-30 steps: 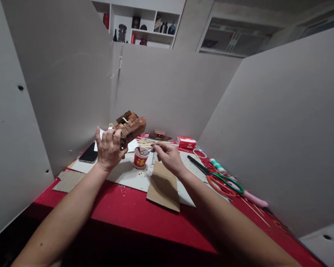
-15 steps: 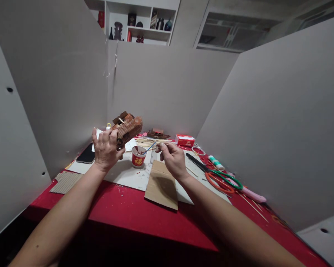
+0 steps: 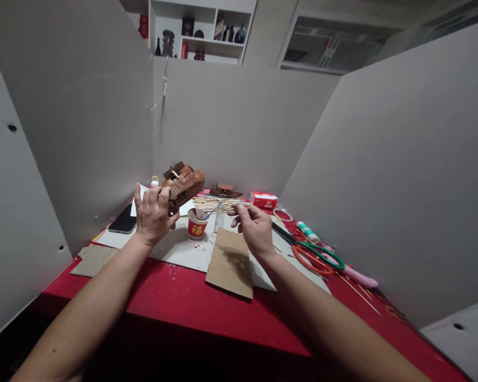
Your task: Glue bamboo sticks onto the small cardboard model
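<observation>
My left hand (image 3: 151, 215) is closed around the rear of a brown corrugated cardboard model (image 3: 186, 187) and holds it tilted above the table. Round dark marks show low on its side, near my fingers. Just below it stands a red and white paper cup (image 3: 197, 225) with dark brown paint inside its rim. A thin blue stick (image 3: 213, 210) leans out of the cup. To the right of the stick, my right hand (image 3: 255, 228) hovers with loosely bent fingers, apart from the stick, and I see nothing in it. Under that hand lies a flat cardboard piece (image 3: 229, 265).
Behind the cup lie several thin wooden sticks (image 3: 215, 203), a small model boat (image 3: 225, 191) and a red box (image 3: 263, 199). On the right are large scissors (image 3: 310, 254) and a glue bottle (image 3: 307, 232). A phone (image 3: 123, 220) and corrugated cardboard (image 3: 93, 261) lie left.
My right hand has moved slightly right, away from the blue stick, and its fingers have loosened. The stick stays in the cup. My left hand holds the model almost unchanged.
</observation>
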`<state>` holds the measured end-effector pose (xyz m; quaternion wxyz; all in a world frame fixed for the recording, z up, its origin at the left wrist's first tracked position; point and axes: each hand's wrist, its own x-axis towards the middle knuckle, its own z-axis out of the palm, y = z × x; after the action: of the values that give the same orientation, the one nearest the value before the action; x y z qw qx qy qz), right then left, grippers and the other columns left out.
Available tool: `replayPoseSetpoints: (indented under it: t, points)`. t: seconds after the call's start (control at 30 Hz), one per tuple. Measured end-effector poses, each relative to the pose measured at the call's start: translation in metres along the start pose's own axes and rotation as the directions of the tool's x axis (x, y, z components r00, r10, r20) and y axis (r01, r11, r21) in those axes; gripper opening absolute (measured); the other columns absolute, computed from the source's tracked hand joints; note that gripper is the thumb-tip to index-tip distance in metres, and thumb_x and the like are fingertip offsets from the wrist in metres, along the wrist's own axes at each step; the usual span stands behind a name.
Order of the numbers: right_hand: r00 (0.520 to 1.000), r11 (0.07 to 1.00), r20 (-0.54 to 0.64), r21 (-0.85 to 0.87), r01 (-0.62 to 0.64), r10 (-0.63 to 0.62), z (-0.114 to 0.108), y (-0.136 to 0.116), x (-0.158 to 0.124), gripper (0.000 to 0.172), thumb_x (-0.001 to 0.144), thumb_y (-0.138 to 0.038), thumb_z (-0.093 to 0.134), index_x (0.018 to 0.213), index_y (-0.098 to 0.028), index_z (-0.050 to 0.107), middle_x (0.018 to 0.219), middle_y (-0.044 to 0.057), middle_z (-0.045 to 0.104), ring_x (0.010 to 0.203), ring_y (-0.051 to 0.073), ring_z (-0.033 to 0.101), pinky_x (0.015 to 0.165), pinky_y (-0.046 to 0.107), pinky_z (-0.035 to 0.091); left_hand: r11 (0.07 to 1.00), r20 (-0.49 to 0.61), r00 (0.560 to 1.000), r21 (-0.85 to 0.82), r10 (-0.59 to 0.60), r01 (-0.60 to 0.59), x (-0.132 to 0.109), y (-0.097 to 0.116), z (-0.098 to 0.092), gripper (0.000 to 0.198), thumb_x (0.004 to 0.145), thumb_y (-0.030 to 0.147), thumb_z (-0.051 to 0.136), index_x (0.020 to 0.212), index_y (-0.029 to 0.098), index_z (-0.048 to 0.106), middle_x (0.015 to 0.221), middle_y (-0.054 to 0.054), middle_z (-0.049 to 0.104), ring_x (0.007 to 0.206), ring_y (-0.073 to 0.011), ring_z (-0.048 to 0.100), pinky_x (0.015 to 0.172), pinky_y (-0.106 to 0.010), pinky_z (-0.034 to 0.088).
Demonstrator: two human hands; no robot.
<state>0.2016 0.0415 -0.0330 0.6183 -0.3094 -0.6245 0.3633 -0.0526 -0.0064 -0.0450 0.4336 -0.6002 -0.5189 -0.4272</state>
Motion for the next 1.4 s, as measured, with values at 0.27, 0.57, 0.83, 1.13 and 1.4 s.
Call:
replayPoseSetpoints:
  t: [0.27, 0.57, 0.83, 1.13, 1.4]
  points:
    - [0.971, 0.94, -0.16, 0.32, -0.118, 0.177, -0.008, 0.001, 0.009, 0.031, 0.068, -0.042, 0.079, 0.078, -0.014, 0.071, 0.071, 0.005, 0.075, 0.046, 0.008, 0.059, 0.035, 0.016, 0.038, 0.998, 0.027, 0.998, 0.037, 0.048, -0.049, -0.002, 0.001, 0.002, 0.06, 0.074, 0.029, 0.068, 0.129, 0.018, 0.048, 0.114, -0.014, 0.061, 0.105, -0.0319, 0.059, 0.116, -0.065, 0.022]
    - [0.988, 0.842, -0.031, 0.528, -0.114, 0.153, 0.002, -0.036, 0.005, 0.022, 0.071, -0.036, 0.079, 0.081, -0.019, 0.071, 0.074, 0.002, 0.077, 0.049, 0.008, 0.063, 0.037, 0.015, 0.041, 0.997, 0.035, 0.996, -0.021, 0.079, -0.079, -0.002, 0.008, 0.001, 0.061, 0.072, 0.026, 0.067, 0.13, 0.018, 0.049, 0.116, -0.014, 0.061, 0.104, -0.0326, 0.059, 0.116, -0.065, 0.021]
    - [0.996, 0.852, 0.012, 0.517, -0.08, 0.086, 0.019, -0.033, 0.009, 0.02, 0.075, -0.036, 0.077, 0.083, -0.019, 0.072, 0.077, 0.003, 0.078, 0.051, 0.009, 0.065, 0.037, 0.016, 0.043, 0.992, 0.019, 0.993, -0.046, 0.114, -0.113, -0.002, 0.011, 0.0, 0.06, 0.073, 0.026, 0.068, 0.13, 0.018, 0.048, 0.115, -0.013, 0.061, 0.107, -0.0309, 0.058, 0.118, -0.063, 0.022]
    - [0.994, 0.868, 0.006, 0.487, -0.099, 0.11, 0.021, -0.025, 0.01, 0.025, 0.072, -0.04, 0.079, 0.083, -0.019, 0.072, 0.078, 0.003, 0.078, 0.051, 0.009, 0.064, 0.037, 0.015, 0.043, 0.993, 0.028, 0.992, -0.019, 0.12, -0.119, 0.0, 0.013, -0.002, 0.062, 0.074, 0.028, 0.068, 0.131, 0.02, 0.046, 0.116, -0.012, 0.061, 0.105, -0.0295, 0.058, 0.118, -0.061, 0.023]
    - [0.997, 0.89, 0.001, 0.45, -0.074, 0.082, 0.019, -0.026, 0.011, 0.025, 0.073, -0.042, 0.077, 0.084, -0.02, 0.071, 0.081, 0.004, 0.078, 0.052, 0.009, 0.065, 0.037, 0.016, 0.044, 0.993, 0.066, 0.993, -0.074, 0.102, -0.097, -0.001, 0.015, -0.002, 0.06, 0.074, 0.026, 0.067, 0.13, 0.021, 0.048, 0.117, -0.012, 0.062, 0.105, -0.0299, 0.06, 0.119, -0.062, 0.02]
